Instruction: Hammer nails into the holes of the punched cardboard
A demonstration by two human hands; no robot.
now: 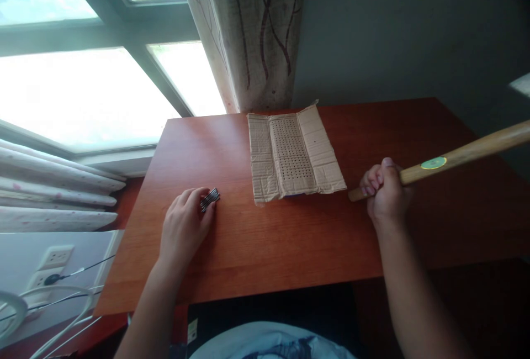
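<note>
On the left of the desk, my left hand (184,226) is closed around a small bunch of nails (210,199), thin and metallic, held between thumb and fingers close to the desktop. My right hand (388,190) grips a long wooden handle (472,151) near its lower end. A green oval label sits on the wood. The handle slants up and leaves the picture at the right edge, so the tool's head cannot be made out. Between my hands lies an unfolded piece of cardboard (292,152), creased into panels, its middle panel dotted with rows of small holes. Neither hand touches it.
The reddish wooden desk (232,259) has its front edge close to my body. A window and a patterned curtain (265,33) stand behind it. At the lower left are a wall socket (56,258) and loose cables (78,292).
</note>
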